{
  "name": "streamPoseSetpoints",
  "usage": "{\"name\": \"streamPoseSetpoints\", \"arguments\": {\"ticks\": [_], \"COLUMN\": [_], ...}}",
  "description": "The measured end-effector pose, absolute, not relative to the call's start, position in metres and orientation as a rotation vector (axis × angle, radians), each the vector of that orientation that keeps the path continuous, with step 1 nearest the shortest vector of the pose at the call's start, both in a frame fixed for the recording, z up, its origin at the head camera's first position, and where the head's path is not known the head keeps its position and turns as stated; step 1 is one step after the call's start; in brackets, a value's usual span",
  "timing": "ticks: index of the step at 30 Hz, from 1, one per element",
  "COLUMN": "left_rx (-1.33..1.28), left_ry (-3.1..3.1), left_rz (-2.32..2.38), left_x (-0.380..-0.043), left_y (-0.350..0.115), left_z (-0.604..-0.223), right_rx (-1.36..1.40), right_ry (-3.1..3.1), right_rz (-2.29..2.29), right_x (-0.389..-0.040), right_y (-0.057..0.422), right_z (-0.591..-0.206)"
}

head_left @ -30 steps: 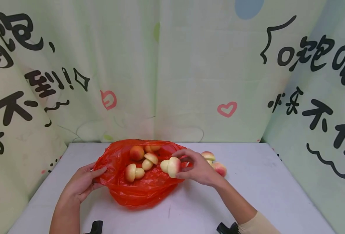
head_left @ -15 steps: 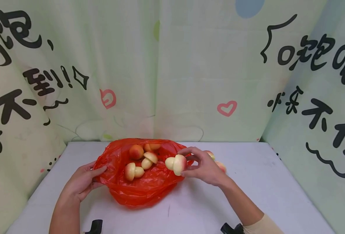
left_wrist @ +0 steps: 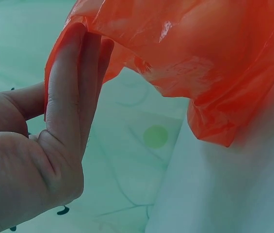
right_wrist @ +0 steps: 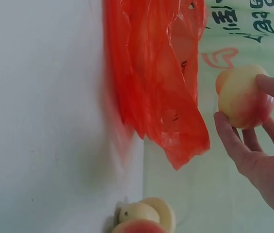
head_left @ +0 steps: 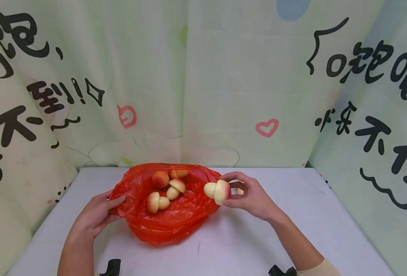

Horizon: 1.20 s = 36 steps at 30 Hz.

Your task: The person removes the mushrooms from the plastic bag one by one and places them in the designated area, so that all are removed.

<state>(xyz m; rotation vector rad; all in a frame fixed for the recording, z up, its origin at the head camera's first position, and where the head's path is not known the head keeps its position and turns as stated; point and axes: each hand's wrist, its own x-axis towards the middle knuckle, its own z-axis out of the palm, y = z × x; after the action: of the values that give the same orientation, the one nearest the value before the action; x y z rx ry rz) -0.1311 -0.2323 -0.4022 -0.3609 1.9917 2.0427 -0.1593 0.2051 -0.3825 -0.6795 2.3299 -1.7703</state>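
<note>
A red plastic bag (head_left: 168, 226) lies with its mouth wide on the table. My left hand (head_left: 94, 214) pinches its left rim, the thumb inside and the fingers (left_wrist: 64, 92) against the outside. Between thumb and fingertips, my right hand (head_left: 255, 195) holds a toy mushroom (head_left: 218, 191) by its red-tinged cap, stem pointing left. It is just above the bag's right rim; the right wrist view shows that mushroom's rounded cap (right_wrist: 246, 97). Inside the bag are two more mushrooms, one in front (head_left: 157, 202) and one behind (head_left: 175, 189), beside round orange-red pieces (head_left: 160, 179).
Cream and red mushrooms (right_wrist: 144, 213) lie on the table to the right of the bag, mostly hidden behind my right hand in the head view. The white table (head_left: 307, 230) ends at a printed curtain (head_left: 224, 96) at the back and sides.
My right hand has drawn the mushroom rightward from over the bag's inside to its right rim, covering the mushrooms on the table. The left hand and the bag stay nearly still.
</note>
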Motion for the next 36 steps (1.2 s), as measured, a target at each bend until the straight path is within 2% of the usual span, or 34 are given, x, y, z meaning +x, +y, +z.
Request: {"name": "streamPoseSetpoints", "arguments": {"ticks": [19,36], "left_rx": [-0.373,-0.39], "left_ry": [1.999,1.997], "left_rz": [2.026,2.017], "left_x": [-0.131,-0.132], "left_y": [-0.232,-0.234], "left_z": [-0.401,-0.401], "right_rx": [-0.517,-0.498], "right_ry": [2.404,2.504], "right_rz": [-1.803,-1.767], "right_x": [-0.148,-0.142], "right_y": [0.245,0.264], "right_z": [-0.38,-0.399]}}
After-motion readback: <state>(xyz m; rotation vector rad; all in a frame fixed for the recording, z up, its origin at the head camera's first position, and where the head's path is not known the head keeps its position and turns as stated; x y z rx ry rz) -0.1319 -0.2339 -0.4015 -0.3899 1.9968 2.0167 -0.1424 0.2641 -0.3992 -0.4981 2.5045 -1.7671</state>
